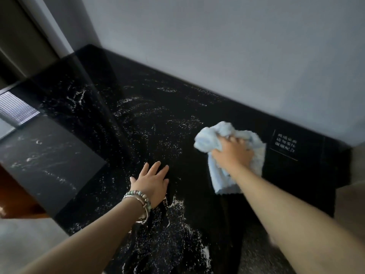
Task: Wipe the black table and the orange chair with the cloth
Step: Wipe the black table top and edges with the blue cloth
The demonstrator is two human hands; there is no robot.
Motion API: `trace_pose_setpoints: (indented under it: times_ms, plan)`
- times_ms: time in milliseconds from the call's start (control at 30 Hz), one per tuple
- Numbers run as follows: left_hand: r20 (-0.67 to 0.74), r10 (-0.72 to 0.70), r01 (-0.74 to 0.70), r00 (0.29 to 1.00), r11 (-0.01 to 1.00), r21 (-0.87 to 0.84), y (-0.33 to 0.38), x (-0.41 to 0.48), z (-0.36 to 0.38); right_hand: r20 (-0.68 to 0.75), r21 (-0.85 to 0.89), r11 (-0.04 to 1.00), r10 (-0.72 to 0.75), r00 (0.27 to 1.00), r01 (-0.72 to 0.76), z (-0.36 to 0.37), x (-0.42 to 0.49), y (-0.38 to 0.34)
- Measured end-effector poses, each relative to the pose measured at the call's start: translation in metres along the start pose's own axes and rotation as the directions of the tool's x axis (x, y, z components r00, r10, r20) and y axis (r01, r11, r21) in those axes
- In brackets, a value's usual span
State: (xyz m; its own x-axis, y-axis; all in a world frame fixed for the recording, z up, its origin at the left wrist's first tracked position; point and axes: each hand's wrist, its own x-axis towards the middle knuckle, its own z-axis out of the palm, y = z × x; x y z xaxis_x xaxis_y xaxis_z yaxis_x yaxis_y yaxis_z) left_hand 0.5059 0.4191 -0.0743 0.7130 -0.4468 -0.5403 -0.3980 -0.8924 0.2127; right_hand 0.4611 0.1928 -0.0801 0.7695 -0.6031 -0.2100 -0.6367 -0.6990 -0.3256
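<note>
Dim, soft light; motion blur lower right; edges warped.

The right grip point(233, 153) is covering the middle of the cloth point(209, 139), its fingers point(236, 139) half sinking out of sight in the folds. The right forearm point(276, 196) is showing blurred and running off the bottom edge. The sign point(285, 145) at the far right is showing white characters too blurred to read. An orange shape point(11, 194) at the near left is lying partly under the table point(138, 115), cut by the left edge, unidentifiable.
</note>
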Motion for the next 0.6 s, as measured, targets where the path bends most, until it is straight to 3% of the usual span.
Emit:
trace_pose_setpoints:
  times_ms: [67,133,200,233,267,300,333,367,400,433,533,600]
  plan:
    - [-0.003,0.011,-0.011,1.0,1.0,-0.004,-0.001,0.0,-0.001,0.076,-0.03,0.976,-0.212,0.974,0.214,0.019,-0.024,-0.024]
    - [-0.012,0.022,-0.022,1.0,1.0,-0.01,-0.001,0.0,-0.001,-0.029,-0.054,0.965,-0.257,0.966,0.255,0.009,-0.02,-0.021]
    - [-0.018,0.032,-0.032,0.999,0.999,-0.011,-0.003,-0.002,-0.001,-0.123,0.127,0.959,-0.239,0.963,0.254,-0.007,-0.005,0.01]
    - [-0.02,0.035,-0.035,0.999,0.999,-0.009,-0.004,-0.002,0.0,-0.203,0.264,0.897,-0.308,0.929,0.355,-0.02,-0.01,0.022]
    - [-0.024,0.037,-0.037,0.999,0.999,-0.004,-0.005,-0.002,0.0,-0.246,0.454,0.823,-0.253,0.936,0.342,-0.024,-0.019,0.035]
    - [-0.029,0.038,-0.038,0.999,0.999,-0.002,-0.004,-0.002,0.001,-0.248,0.513,0.805,-0.192,0.949,0.297,-0.019,-0.03,0.045]
    - [-0.032,0.035,-0.036,0.999,0.999,-0.005,-0.004,-0.002,0.002,-0.315,0.29,0.93,-0.128,0.941,0.223,-0.013,-0.033,0.052]
    - [-0.034,0.034,-0.034,0.999,0.999,-0.006,-0.003,-0.003,0.002,-0.221,0.196,0.975,-0.057,0.974,0.102,-0.003,-0.034,0.051]
    - [-0.038,0.036,-0.036,0.999,0.999,-0.002,-0.003,-0.003,0.003,-0.221,-0.04,0.999,0.025,0.975,-0.035,0.013,-0.049,0.042]
    - [-0.042,0.041,-0.041,0.998,0.999,0.007,-0.004,-0.005,0.004,-0.196,-0.135,0.991,-0.005,0.981,-0.023,0.025,-0.068,0.026]
    - [-0.054,0.07,-0.068,0.996,0.997,0.035,-0.007,-0.014,0.008,-0.149,-0.076,0.952,-0.306,0.94,0.297,0.047,-0.115,-0.008]
    - [-0.061,0.1,-0.097,0.993,0.994,0.045,-0.011,-0.023,0.014,-0.07,0.037,0.953,-0.298,0.952,0.301,0.034,-0.111,0.006]
